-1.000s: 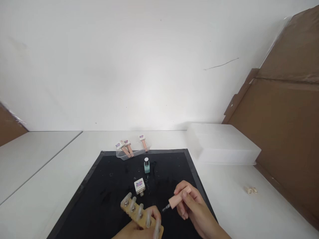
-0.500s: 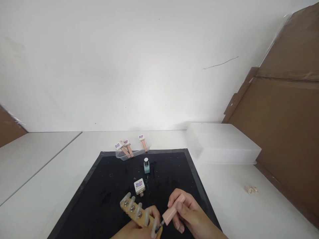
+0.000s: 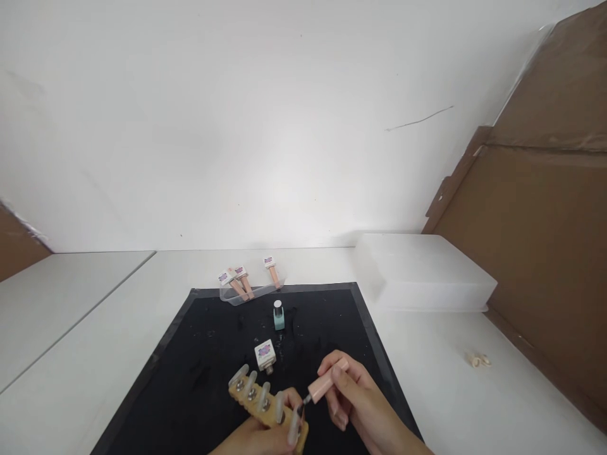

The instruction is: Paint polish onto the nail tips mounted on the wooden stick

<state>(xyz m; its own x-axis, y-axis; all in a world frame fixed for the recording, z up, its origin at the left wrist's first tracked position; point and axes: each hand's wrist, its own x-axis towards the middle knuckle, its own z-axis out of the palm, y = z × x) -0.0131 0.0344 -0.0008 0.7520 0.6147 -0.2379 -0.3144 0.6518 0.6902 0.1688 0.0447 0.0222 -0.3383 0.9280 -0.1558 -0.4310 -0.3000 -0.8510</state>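
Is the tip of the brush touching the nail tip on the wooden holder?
Touching. In the head view, the brush held by the right hand meets the nail tip on the wooden holder, with no gap visible.

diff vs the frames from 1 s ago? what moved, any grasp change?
The right hand brought the pink-handled brush left and down; its tip, clear of the nails 1 s ago, now sits at the nearest clear nail tip on the wooden holder. Neither grip changed: the left hand holds the holder as before. Both bottles on the black mat stayed put.
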